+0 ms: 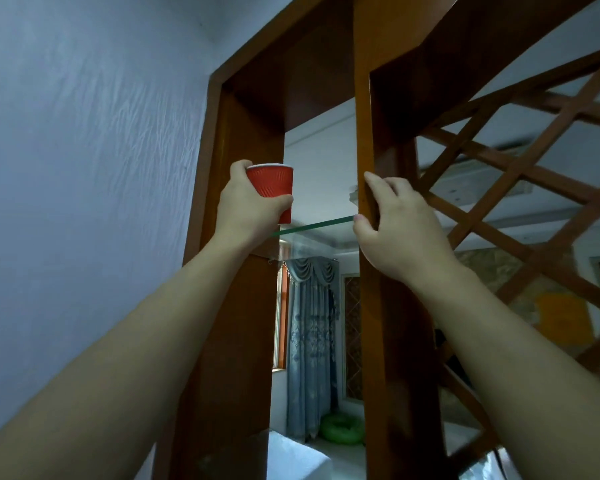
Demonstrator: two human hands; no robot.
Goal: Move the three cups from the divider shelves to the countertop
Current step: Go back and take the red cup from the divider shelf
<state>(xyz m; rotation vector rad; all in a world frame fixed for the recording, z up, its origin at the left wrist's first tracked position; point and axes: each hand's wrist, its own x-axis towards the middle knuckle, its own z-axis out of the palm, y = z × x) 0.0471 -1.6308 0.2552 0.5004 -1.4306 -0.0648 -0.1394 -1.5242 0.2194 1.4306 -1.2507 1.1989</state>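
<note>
— Red ribbed paper: that's the cup in your left hand, isn't it?

— Yes. Your left hand is closed around it, thumb across the front near the base and the other fingers behind, and the cup stands upright with its rim on top. It sits just above the front edge of the glass shelf; whether its base touches the glass you cannot tell from here.

— And your right hand?

— It holds no cup. Your fingers are curled loosely around the wooden post on the right of the opening, thumb tip on the near face where the shelf meets it.

— What frames the cup?

— The brown wooden divider: a left upright behind your wrist, the post at right, and a diagonal wooden lattice beyond that. A pale wall fills the left. Through the opening you see blue curtains and a green ring on the floor.
</note>
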